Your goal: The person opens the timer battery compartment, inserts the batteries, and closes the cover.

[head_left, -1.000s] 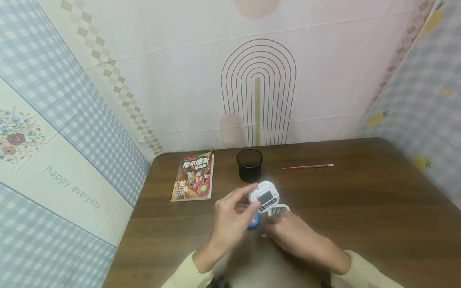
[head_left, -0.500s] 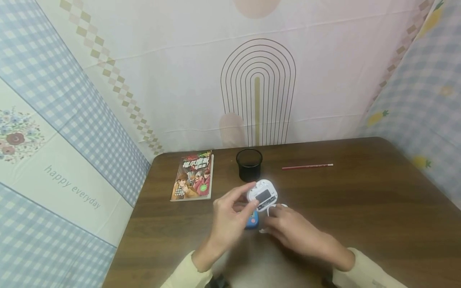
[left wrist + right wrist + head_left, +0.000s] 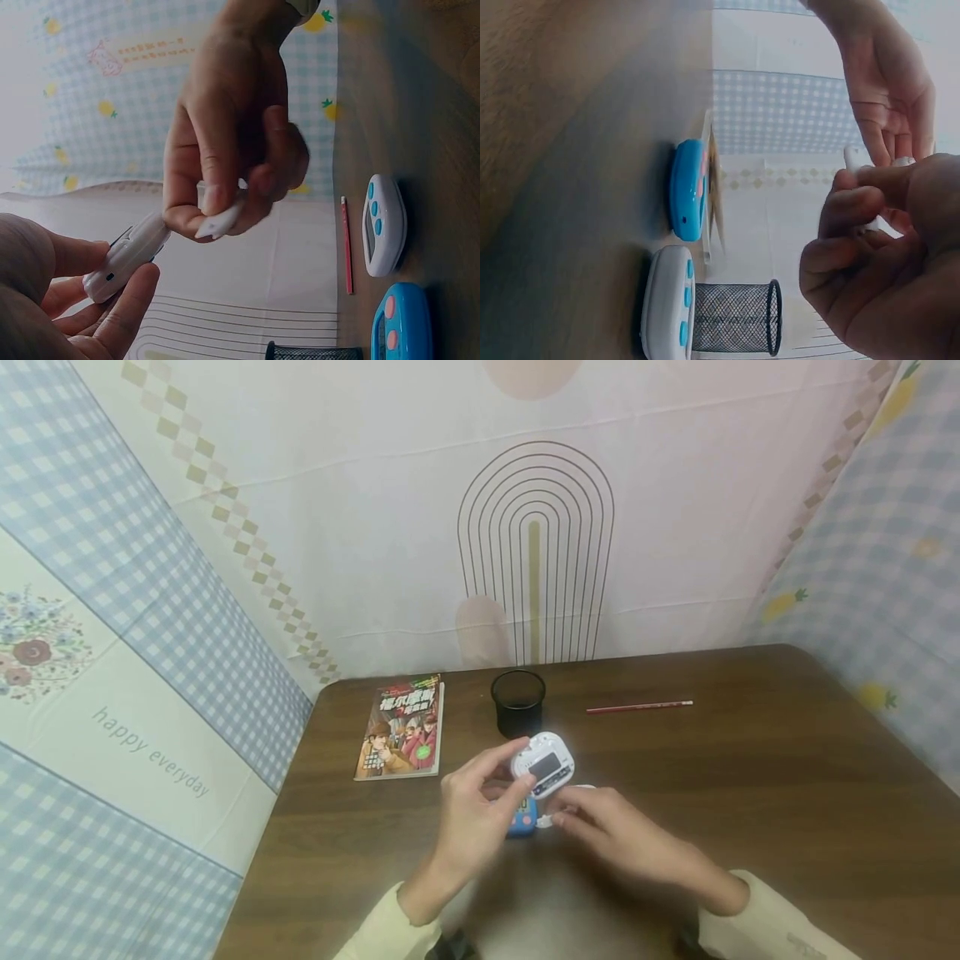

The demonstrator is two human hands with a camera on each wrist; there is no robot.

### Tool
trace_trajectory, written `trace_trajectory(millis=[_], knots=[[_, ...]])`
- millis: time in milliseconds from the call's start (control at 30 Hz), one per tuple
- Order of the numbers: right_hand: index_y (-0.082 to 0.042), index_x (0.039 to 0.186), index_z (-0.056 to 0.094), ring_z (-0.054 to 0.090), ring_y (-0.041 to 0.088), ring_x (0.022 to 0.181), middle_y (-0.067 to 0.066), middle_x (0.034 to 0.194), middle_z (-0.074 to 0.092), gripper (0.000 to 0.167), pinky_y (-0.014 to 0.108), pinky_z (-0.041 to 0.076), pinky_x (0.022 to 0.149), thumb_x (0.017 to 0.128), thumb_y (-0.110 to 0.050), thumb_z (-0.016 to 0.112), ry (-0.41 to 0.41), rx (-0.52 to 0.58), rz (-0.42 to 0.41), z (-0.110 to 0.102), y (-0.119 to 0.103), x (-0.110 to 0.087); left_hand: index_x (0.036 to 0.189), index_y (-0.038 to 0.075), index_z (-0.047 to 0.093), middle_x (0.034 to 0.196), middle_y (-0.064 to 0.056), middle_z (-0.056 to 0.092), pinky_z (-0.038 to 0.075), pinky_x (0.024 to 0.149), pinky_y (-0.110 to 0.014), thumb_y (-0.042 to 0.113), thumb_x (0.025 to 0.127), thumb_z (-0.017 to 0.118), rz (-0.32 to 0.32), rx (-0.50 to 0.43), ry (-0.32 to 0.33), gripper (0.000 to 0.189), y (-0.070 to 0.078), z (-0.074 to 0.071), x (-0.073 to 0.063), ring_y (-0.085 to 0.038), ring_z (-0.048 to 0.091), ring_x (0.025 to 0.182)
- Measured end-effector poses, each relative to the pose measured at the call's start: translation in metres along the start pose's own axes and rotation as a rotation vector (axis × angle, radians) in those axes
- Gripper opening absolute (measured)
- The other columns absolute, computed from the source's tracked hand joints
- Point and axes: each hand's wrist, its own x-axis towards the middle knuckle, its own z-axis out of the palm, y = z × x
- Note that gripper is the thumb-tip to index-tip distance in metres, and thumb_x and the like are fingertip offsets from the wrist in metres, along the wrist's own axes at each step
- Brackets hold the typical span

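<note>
In the head view my left hand point(image 3: 474, 814) holds a rounded white digital timer point(image 3: 551, 768) by its edge, its face with a dark rectangle tilted up. My right hand point(image 3: 626, 835) pinches a small white plastic piece point(image 3: 219, 222) between thumb and fingers, just beside that timer. Both hands are raised above the table in the wrist views. Below them lie a blue timer with pink buttons point(image 3: 405, 322) and a white timer with blue buttons point(image 3: 385, 225); the right hand largely hides the latter in the head view.
A black mesh pen cup point(image 3: 519, 706) stands behind the hands on the brown wooden table point(image 3: 750, 777). Left of it lies a comic-style book point(image 3: 401, 727), and to the right a red pencil point(image 3: 640, 707). Patterned cloths hang around the table.
My right hand has shifted slightly, its fingers lifting and turning so the small white piece moves up toward the held timer. The left hand with its timer has edged slightly left.
</note>
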Motion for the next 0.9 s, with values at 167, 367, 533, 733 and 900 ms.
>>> trace_trajectory(millis=[167,367,533,733,900], knots=[[-0.020,0.111,0.073,0.061,0.007,0.078,-0.006,0.089,0.069,0.009,0.025,0.057,0.069,0.105,-0.025,0.067,0.008,0.100,0.113,-0.004,-0.004,0.000,0.131,0.012,0.074,0.117,-0.005,0.078,0.066,0.077,-0.027,0.005,0.093,0.081,-0.007,0.003,-0.001,0.040,0.001,0.000,0.000,-0.015,0.074,0.091],[-0.013,0.093,0.074,0.063,0.012,0.074,0.001,0.083,0.070,0.011,0.026,0.056,0.064,0.099,-0.022,0.076,0.077,0.225,0.262,-0.008,-0.008,0.001,0.132,0.013,0.074,0.117,-0.005,0.078,0.066,0.077,-0.026,0.006,0.093,0.081,-0.010,0.012,-0.001,0.040,0.002,0.000,0.000,-0.015,0.074,0.091],[-0.008,0.083,0.073,0.056,0.012,0.060,0.005,0.074,0.068,0.022,0.025,0.048,0.053,0.093,-0.025,0.083,0.122,0.352,0.390,-0.013,-0.010,0.001,0.132,0.012,0.074,0.115,-0.007,0.078,0.066,0.076,-0.026,0.005,0.093,0.081,-0.002,0.001,0.006,0.040,0.001,0.001,-0.001,-0.017,0.074,0.090],[0.000,0.084,0.067,0.058,0.015,0.054,0.008,0.068,0.070,0.028,0.026,0.049,0.053,0.093,-0.021,0.083,0.134,0.523,0.420,-0.016,-0.011,0.001,0.130,0.010,0.075,0.115,-0.008,0.079,0.066,0.074,-0.027,0.002,0.091,0.082,0.014,-0.017,0.012,0.041,0.001,0.004,-0.001,-0.021,0.075,0.089],[-0.003,0.083,0.065,0.064,0.017,0.058,0.006,0.067,0.071,0.024,0.025,0.050,0.053,0.094,-0.017,0.080,0.151,0.599,0.413,-0.016,-0.009,0.001,0.129,0.010,0.075,0.113,-0.007,0.079,0.066,0.073,-0.027,0.000,0.089,0.082,0.005,-0.035,0.011,0.041,0.003,0.007,-0.002,-0.021,0.075,0.089]])
